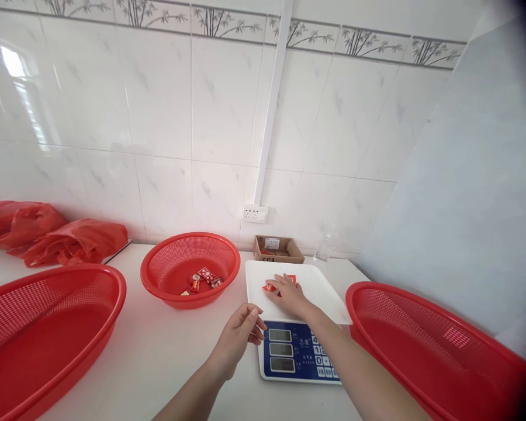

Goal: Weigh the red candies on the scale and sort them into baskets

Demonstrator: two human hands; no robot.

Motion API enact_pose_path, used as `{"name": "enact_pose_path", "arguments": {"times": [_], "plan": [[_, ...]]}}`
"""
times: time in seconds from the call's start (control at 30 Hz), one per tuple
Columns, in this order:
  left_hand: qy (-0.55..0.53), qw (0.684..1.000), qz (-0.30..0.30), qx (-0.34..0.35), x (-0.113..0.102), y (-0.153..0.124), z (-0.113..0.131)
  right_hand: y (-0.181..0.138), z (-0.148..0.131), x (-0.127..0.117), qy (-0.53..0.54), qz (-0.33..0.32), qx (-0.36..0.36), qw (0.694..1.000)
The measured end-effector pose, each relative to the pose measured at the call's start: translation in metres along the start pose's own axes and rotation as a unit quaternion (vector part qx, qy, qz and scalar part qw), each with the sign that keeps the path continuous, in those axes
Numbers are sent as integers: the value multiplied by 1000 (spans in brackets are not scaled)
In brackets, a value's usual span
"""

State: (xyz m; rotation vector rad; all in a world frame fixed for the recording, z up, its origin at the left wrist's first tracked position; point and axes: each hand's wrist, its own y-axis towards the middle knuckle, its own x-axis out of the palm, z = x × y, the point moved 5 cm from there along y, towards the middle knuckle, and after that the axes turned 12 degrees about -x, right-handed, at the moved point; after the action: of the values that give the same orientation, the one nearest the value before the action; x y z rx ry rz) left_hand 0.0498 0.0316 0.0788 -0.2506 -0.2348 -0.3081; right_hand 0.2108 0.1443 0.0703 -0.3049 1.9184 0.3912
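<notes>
My right hand [289,295] lies on the white pan [319,292] of a blue-faced electronic scale [296,354], its fingers curled over small red candy packets [270,287]. My left hand [239,336] rests on the tabletop at the scale's left front corner, fingers loosely curled, fingertips touching the pan's edge, nothing visible in it. A round red mesh basket [188,266] behind my left hand holds several red wrapped candies [201,279].
A large red mesh basket [44,327] sits at the left and another [433,345] at the right. Red plastic bags [52,234] lie at the back left. A small cardboard box [278,248] and a clear bottle [324,248] stand by the tiled wall.
</notes>
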Motion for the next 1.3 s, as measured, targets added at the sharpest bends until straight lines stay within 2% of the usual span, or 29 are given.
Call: {"name": "enact_pose_path", "arguments": {"times": [0.13, 0.33, 0.5, 0.93, 1.03, 1.13, 1.23, 1.3], "plan": [[1, 1000, -4, 1, -2, 1, -2, 1, -1, -12, 5, 77, -16, 997], [5, 1000, -10, -6, 1, 3, -6, -4, 11, -25, 34, 134, 6, 990], [15, 1000, -19, -12, 5, 5, -8, -10, 12, -22, 27, 130, 9, 991], [29, 999, -24, -13, 14, 2, -6, -11, -7, -25, -25, 104, -1, 994], [22, 999, -21, -11, 12, 1, -6, -26, -26, -32, 38, 156, -50, 986], [15, 1000, -13, -7, 9, -1, -5, -59, -51, -31, 171, 186, -87, 964], [46, 999, -20, 14, 13, -4, -2, -96, -70, -19, 261, 160, -62, 950], [68, 997, -27, 22, 19, -6, -2, -117, -73, -13, 311, 169, -27, 935]]}}
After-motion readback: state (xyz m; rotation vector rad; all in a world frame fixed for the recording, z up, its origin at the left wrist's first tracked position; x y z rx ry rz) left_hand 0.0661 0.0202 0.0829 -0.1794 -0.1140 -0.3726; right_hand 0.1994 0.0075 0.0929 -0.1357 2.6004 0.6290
